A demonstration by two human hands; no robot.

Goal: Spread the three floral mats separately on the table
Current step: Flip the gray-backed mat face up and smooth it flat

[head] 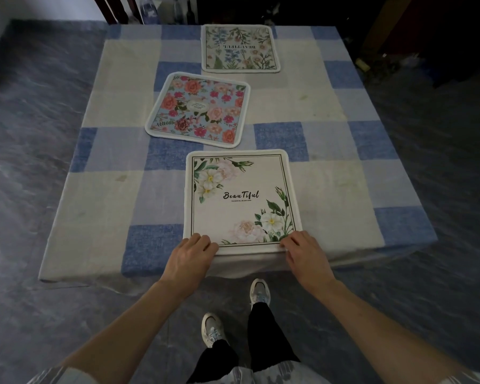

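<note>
Three floral mats lie apart on the checked tablecloth (330,151). The nearest, a white mat (233,214) with pale flowers and the word "Beautiful", lies flat at the table's front edge. My left hand (190,257) grips its near left corner, and my right hand (305,253) grips its near right corner. A blue mat (198,109) with red and pink flowers lies tilted behind it, toward the left. A cream mat (240,48) with blue and pink sprigs lies at the far edge.
The table is low and covered by a blue and cream cloth that hangs over its sides. Grey marbled floor (25,134) surrounds it. Dark furniture and bottles (147,9) stand behind the far edge. My feet (233,314) are close to the front edge.
</note>
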